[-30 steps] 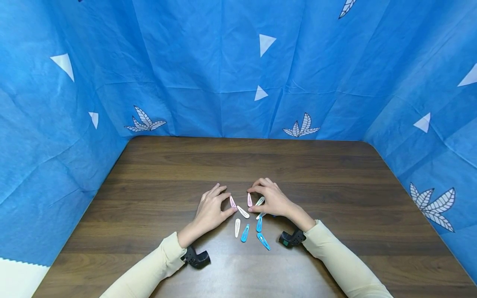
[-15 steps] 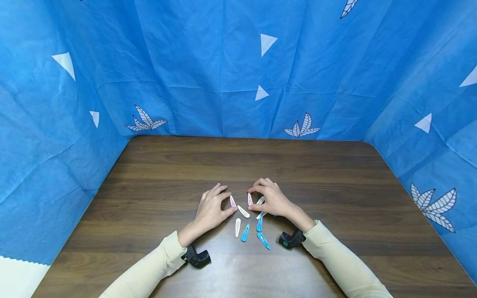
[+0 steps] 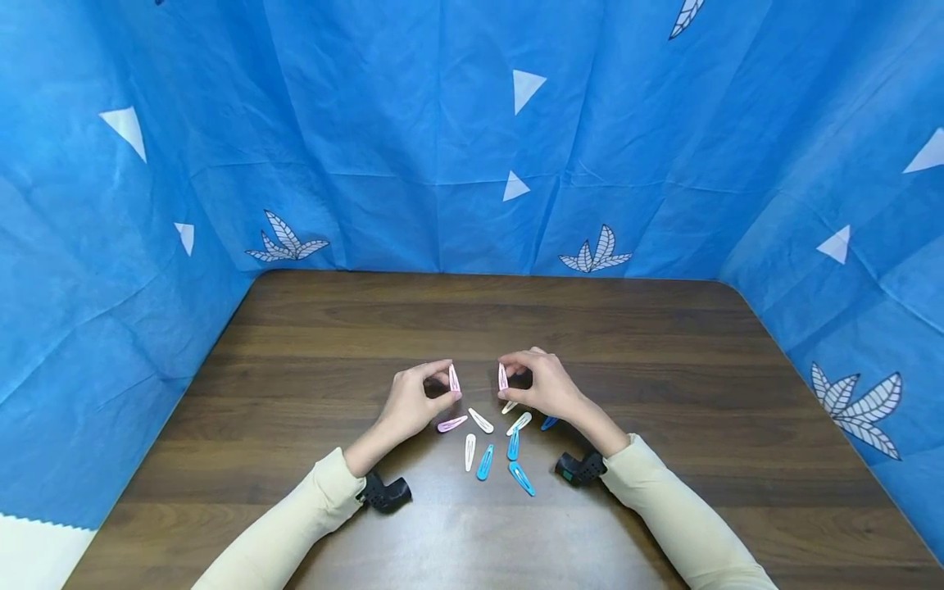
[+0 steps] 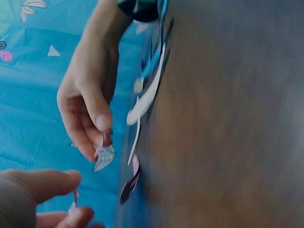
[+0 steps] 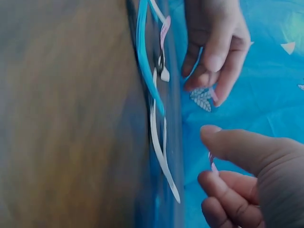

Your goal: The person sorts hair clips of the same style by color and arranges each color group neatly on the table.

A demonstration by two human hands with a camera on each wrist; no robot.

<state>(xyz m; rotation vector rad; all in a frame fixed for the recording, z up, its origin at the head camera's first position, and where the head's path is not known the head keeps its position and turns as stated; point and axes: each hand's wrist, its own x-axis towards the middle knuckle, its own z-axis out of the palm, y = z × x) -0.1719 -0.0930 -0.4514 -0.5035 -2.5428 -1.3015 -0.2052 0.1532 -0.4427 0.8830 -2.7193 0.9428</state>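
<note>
My left hand [image 3: 410, 403] pinches a pink snap hair clip [image 3: 454, 379] between thumb and fingertips, held above the table. Opposite it, my right hand [image 3: 547, 388] pinches a second pink snap clip [image 3: 503, 377] the same way, with a gap between the two. Both wrist views show these clips mostly covered by fingertips. Below the left hand lies a purplish-pink clip [image 3: 451, 424]. A white clip [image 3: 481, 420] rests between the hands, and a cream clip [image 3: 519, 424] lies under the right hand. Another pale clip [image 3: 509, 406] is partly hidden by the right thumb.
Nearer the person lie another white clip [image 3: 469, 452] and three light-blue clips, including one slanted blue clip [image 3: 521, 478]. A darker blue clip [image 3: 549, 423] sits by the right wrist. The wooden table [image 3: 332, 328] is bordered by blue cloth [image 3: 442, 147].
Both hands have risen from the table, each carrying a pink hair clip. The purplish-pink clip by the left hand and the pale clip by the right thumb now show beneath them.
</note>
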